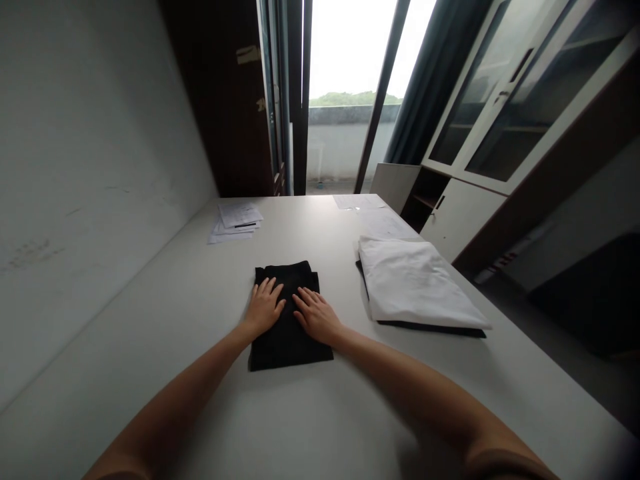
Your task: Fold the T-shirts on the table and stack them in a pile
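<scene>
A folded black garment (287, 343) lies flat on the white table (200, 320) in front of me; its exact kind does not show. My left hand (265, 307) rests on its left side with the fingers spread. On the right side of the cloth lies my right hand (315, 313), palm down and fingers stretched out. Both hands touch the upper surface of the cloth and hold nothing. The far edge of the bundle looks slightly uneven, with layers showing at the top right corner.
To the right, a folded white cloth (415, 280) lies on a black one (435, 329). Papers with a dark pen (245, 225) sit at the far left, and more sheets (383, 222) at the far right. A wall (100, 167) borders the table's left side; cabinets (465, 207) stand beyond its right edge.
</scene>
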### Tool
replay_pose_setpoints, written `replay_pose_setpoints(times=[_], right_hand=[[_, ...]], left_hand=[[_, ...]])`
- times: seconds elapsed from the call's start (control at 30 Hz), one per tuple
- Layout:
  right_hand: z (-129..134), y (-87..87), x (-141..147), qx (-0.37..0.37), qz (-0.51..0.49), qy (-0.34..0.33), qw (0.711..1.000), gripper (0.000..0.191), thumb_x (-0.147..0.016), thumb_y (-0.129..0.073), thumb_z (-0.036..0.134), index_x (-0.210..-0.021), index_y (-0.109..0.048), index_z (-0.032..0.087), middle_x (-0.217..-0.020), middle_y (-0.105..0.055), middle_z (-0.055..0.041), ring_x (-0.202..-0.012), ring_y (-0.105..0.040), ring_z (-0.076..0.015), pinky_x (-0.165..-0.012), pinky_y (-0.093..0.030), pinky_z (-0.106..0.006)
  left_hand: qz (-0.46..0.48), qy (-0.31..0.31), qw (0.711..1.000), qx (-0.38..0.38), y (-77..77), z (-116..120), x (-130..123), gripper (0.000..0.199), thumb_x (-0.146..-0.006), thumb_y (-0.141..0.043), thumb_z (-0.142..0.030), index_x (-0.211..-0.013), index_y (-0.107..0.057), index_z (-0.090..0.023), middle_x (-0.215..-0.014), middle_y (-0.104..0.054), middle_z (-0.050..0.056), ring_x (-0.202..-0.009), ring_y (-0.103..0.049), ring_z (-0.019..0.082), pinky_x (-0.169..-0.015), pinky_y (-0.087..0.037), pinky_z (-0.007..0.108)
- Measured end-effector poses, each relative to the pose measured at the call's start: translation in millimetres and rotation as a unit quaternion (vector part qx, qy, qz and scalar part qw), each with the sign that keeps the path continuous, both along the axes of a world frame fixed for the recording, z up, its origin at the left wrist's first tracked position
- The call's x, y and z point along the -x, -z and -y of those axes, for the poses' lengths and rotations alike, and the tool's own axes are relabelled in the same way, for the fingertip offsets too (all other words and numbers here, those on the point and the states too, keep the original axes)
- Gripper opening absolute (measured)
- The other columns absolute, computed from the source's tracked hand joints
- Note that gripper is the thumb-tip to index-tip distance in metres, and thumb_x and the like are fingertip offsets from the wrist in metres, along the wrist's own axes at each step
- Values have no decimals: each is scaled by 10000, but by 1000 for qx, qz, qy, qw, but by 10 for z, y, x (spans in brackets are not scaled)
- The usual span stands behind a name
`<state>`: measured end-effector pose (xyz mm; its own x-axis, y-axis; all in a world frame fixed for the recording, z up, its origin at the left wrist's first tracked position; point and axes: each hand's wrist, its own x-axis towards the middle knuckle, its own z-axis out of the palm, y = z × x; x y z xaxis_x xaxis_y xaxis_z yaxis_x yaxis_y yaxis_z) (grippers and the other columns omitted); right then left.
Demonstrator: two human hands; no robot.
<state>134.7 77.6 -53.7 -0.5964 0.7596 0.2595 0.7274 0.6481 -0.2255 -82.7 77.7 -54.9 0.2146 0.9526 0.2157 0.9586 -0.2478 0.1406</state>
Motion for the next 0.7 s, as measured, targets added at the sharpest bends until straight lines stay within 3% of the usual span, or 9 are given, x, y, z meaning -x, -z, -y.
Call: replay_pose_setpoints(times=[0.17,0.27,0.37,0.53,0.7], right_hand=[[-309,-97,153,-14,-2,56,998,525,-1044,-440,347,-1546,-456,196,-1489,-533,-142,-1355,-488,-289,-1117,-405,-439],[-586,-68,260,-7,11,29,1000,486,-1042,-450,354,-1504,-519,219,-1548,-479,-117,-1443,-400,-279,-1175,-342,-442],[-845,16,289,25,30,-20,999,508,-1056,-424,406,-1538,-480,254,-1639,-357,-66,-1526,-285,-254,-1240,-250,-441],[-1083,126,264,41,36,-29,998,557,-1067,-378,469,-1587,-399,268,-1691,-210,-46,-1566,-191,-252,-1266,-197,-451],[-1132,128,228,48,39,-42,997,562,-1074,-334,483,-1601,-362,291,-1697,-179,-19,-1574,-156,-241,-1268,-194,-460]], left_hand=[[1,34,999,-4,10,357,-85,706,-996,-469,-566,-1577,-384,-173,-1652,-332,141,-1541,-263,317,-1249,-226,536],[0,43,999,-30,12,454,-178,822,-968,-481,-621,-1623,-279,-169,-1674,-274,151,-1560,-206,327,-1261,-174,548],[-18,72,997,-11,2,528,-256,800,-974,-451,-636,-1606,-328,-161,-1665,-293,162,-1560,-202,338,-1264,-144,553],[-31,207,977,32,-117,699,-456,655,-1039,-367,-527,-1606,-331,-200,-1685,-261,119,-1565,-189,308,-1267,-119,539],[7,372,924,88,-314,888,-633,531,-1059,-385,-439,-1576,-381,-318,-1676,-302,40,-1558,-218,294,-1261,-75,576]])
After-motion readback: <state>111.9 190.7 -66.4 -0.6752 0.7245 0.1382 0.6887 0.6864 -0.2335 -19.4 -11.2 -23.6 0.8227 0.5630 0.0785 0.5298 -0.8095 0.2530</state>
